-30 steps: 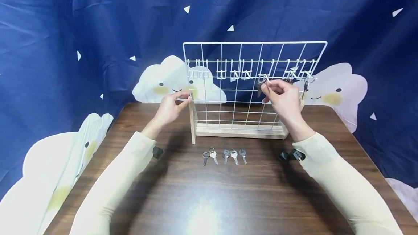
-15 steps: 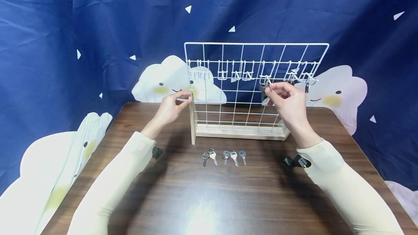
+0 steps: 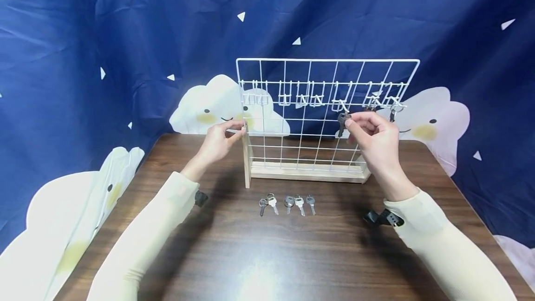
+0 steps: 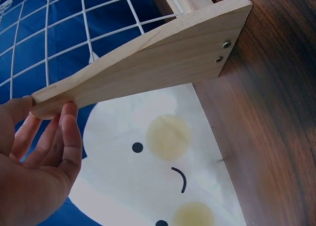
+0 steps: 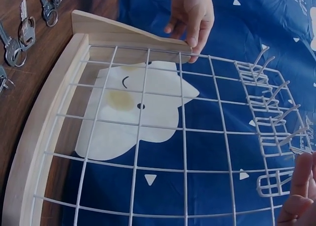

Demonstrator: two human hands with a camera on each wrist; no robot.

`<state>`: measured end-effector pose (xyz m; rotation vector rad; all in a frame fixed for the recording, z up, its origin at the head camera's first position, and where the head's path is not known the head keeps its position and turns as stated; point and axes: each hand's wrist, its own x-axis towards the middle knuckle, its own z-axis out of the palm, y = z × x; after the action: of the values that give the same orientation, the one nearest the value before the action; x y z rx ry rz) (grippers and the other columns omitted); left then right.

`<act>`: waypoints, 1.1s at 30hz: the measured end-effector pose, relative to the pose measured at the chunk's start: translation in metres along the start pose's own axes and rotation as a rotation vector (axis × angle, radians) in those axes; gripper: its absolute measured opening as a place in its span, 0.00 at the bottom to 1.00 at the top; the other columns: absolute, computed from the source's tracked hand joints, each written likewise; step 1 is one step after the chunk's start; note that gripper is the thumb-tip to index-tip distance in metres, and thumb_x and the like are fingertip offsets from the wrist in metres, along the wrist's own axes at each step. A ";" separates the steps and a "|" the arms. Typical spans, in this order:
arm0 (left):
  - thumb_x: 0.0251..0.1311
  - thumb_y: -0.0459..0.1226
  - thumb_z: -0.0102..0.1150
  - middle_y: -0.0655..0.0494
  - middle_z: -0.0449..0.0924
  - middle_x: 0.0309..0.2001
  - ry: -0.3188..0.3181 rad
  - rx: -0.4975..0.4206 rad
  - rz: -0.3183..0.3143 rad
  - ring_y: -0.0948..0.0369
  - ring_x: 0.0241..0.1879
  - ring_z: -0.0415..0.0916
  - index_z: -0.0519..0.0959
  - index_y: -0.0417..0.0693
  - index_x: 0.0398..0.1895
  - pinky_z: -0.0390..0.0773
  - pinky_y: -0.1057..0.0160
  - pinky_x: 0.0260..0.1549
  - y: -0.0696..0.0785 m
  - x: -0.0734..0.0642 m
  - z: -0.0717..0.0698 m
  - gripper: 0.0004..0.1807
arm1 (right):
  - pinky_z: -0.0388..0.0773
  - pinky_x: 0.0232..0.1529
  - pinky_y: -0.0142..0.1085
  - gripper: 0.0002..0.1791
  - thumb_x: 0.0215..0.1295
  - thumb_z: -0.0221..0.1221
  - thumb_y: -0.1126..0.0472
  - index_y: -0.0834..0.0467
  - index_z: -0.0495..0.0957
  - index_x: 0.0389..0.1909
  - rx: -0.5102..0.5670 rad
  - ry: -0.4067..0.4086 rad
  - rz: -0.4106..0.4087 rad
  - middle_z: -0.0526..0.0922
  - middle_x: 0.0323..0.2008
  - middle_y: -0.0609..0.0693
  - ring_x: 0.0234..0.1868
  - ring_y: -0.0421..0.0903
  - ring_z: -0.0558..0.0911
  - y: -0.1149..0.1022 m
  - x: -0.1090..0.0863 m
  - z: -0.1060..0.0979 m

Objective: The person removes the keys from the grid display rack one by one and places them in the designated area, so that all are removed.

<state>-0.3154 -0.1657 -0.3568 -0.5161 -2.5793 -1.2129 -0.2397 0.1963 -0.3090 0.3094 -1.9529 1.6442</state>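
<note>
My left hand (image 3: 218,140) pinches the upper end of the wooden side panel (image 4: 148,60) of a white wire grid rack (image 3: 328,60). In the left wrist view, the thumb lies on one side of the panel and the fingers curl beneath it. At the rack's right half, my right hand (image 3: 376,140) pinches a dark key (image 3: 341,125) by its ring end, just below a white hook (image 3: 342,104). Whether the ring sits on that hook is too small to tell. Only fingertips of this hand show in the right wrist view, at the edge.
Several keys with rings (image 3: 299,204) lie in a row on the brown table (image 3: 234,245) before the rack. Another key (image 3: 393,114) hangs at the far right hook, and a dark item (image 3: 369,108) hangs behind my right hand. More white hooks (image 3: 285,99) line the grid leftward.
My right hand has shifted right and slightly down, and the key at its fingertips has moved the same way. My left hand stays on the side panel.
</note>
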 end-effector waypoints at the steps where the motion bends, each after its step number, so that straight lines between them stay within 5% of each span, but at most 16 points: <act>1: 0.68 0.42 0.62 0.46 0.85 0.54 0.001 -0.002 0.000 0.48 0.46 0.87 0.80 0.47 0.59 0.85 0.53 0.50 0.000 0.000 0.000 0.19 | 0.74 0.19 0.24 0.03 0.62 0.66 0.67 0.58 0.85 0.35 0.000 0.002 -0.007 0.83 0.18 0.37 0.15 0.37 0.80 -0.001 -0.001 0.000; 11: 0.67 0.42 0.62 0.46 0.85 0.54 0.001 -0.010 0.002 0.48 0.46 0.87 0.81 0.47 0.58 0.85 0.53 0.50 -0.001 -0.001 0.002 0.19 | 0.74 0.19 0.24 0.04 0.62 0.66 0.69 0.57 0.84 0.34 0.096 -0.066 0.032 0.85 0.20 0.38 0.16 0.37 0.79 -0.009 -0.013 0.000; 18: 0.67 0.42 0.62 0.46 0.85 0.53 0.004 -0.012 0.005 0.48 0.47 0.86 0.81 0.46 0.58 0.85 0.53 0.51 0.000 0.000 0.000 0.18 | 0.74 0.20 0.26 0.02 0.64 0.66 0.65 0.58 0.84 0.36 -0.048 -0.126 0.099 0.86 0.23 0.34 0.17 0.36 0.80 -0.002 -0.020 -0.001; 33: 0.68 0.42 0.61 0.45 0.85 0.53 0.007 -0.007 -0.003 0.48 0.48 0.86 0.81 0.47 0.58 0.83 0.52 0.53 0.001 -0.001 0.001 0.18 | 0.71 0.22 0.30 0.14 0.65 0.67 0.54 0.62 0.82 0.41 -0.205 -0.254 0.238 0.88 0.25 0.33 0.18 0.40 0.82 0.023 -0.037 -0.009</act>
<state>-0.3139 -0.1649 -0.3572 -0.5090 -2.5720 -1.2229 -0.2185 0.2037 -0.3475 0.2207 -2.4084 1.5910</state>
